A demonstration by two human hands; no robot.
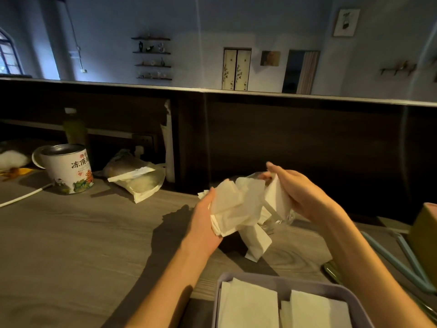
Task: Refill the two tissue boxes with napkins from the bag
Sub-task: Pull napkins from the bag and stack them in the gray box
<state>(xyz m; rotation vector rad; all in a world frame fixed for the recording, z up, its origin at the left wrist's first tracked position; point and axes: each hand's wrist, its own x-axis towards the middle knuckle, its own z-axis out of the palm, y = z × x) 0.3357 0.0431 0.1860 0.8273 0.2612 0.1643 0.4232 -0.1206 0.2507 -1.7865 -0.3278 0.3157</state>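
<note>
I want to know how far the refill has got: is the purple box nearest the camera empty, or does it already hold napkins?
It holds napkins: the purple tissue box is open-topped, with two white napkin stacks lying side by side inside. How full cannot be told.

The grey box (pixel 272 280) of napkins runs off the bottom edge, and the green box (pixel 425 230) is cut by the right edge. The clear bag (pixel 281 218) is mostly hidden behind the napkins (pixel 236 204) (its outline hard to trace), and the shelf ornaments (pixel 152 47) are too small to tell
</note>
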